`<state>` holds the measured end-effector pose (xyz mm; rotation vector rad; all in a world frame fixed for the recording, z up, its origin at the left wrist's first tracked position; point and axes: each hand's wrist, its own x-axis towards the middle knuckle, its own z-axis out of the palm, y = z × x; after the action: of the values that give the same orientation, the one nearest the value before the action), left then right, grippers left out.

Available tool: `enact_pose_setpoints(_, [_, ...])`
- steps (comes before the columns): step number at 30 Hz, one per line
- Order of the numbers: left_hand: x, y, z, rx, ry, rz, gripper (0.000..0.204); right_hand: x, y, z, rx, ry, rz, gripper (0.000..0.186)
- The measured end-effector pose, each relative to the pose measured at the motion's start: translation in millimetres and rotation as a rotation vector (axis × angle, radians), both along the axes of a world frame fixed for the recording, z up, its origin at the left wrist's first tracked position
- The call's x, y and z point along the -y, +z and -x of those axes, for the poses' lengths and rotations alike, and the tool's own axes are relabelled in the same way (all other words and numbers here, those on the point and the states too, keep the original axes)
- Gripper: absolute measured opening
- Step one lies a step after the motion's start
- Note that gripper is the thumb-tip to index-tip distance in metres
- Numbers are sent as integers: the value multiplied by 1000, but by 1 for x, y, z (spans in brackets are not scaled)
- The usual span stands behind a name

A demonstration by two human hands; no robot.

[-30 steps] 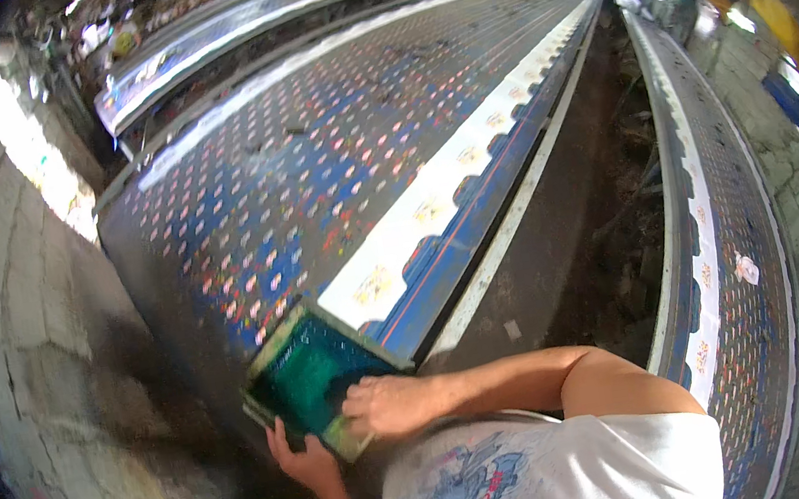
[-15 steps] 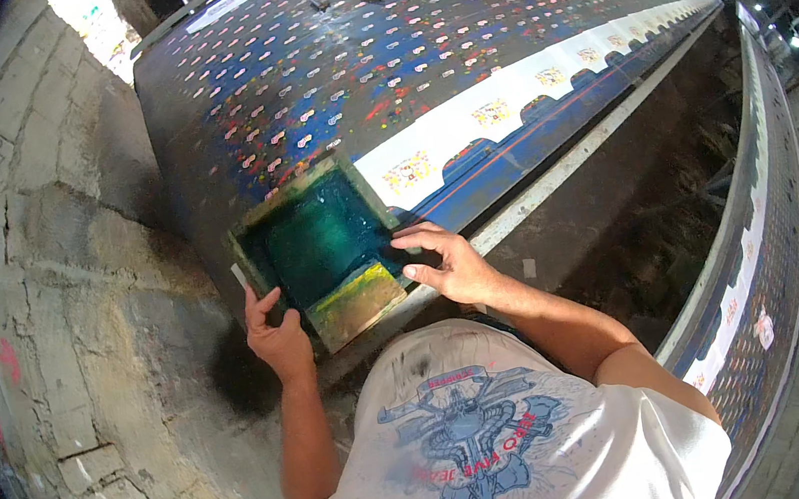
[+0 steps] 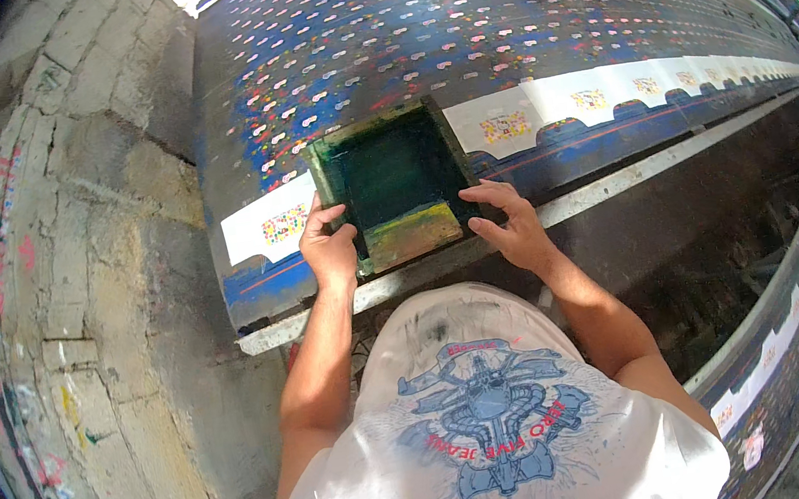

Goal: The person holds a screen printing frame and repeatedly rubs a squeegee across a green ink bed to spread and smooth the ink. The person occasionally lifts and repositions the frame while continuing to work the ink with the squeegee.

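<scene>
1. Head view, centre: a shallow, square-looking frame [image 3: 372, 119] with a dark green panel [image 3: 393, 164] sits just above the middle of the picture, over the near side of a long table [image 3: 224, 141]. Whether it rests flat there or is held slightly clear, I cannot tell.
2. Head view, direction: the frame's yellow-stained band [image 3: 413, 236] lies at the end nearest the body, and the opposite end points to the top of the picture, leaning a little left. Its far edge slants, right corner higher than left. The sides are so alike that a long axis is hard to name; near-to-far looks slightly longer.
3. Head view, left of centre: the left hand [image 3: 327, 251] grips the frame's left edge, thumb and forefinger curled with a small gap between their tips. Its other fingers are mostly hidden.
4. Head view, right of centre: the right hand [image 3: 515, 226] has the right edge, thumb and forefinger parted more widely, tips at the rim.
5. Head view, around: a white sheet [image 3: 240, 227] with a multicoloured print shows left of the frame; a row of printed white pieces [image 3: 546, 94] runs from its right side toward the right rim of the picture. A pale rail [image 3: 603, 188] borders the table below.
</scene>
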<state>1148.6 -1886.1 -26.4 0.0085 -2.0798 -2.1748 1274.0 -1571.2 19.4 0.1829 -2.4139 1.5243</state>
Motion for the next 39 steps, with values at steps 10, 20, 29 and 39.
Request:
enact_pose_setpoints(10, [-5,4,-2,91,-10,-156,48,-43,-6,4,-30,217,27,45])
enact_pose_setpoints(20, [2,-1,3,193,18,-121,46,-42,16,16,-170,237,-106,38])
enact_pose_setpoints(29, [0,-8,3,158,21,-110,37,20,28,32,-311,456,-544,42])
enact_pose_setpoints(39, [-7,-4,-1,137,100,-149,43,9,69,134,-10,773,-656,17])
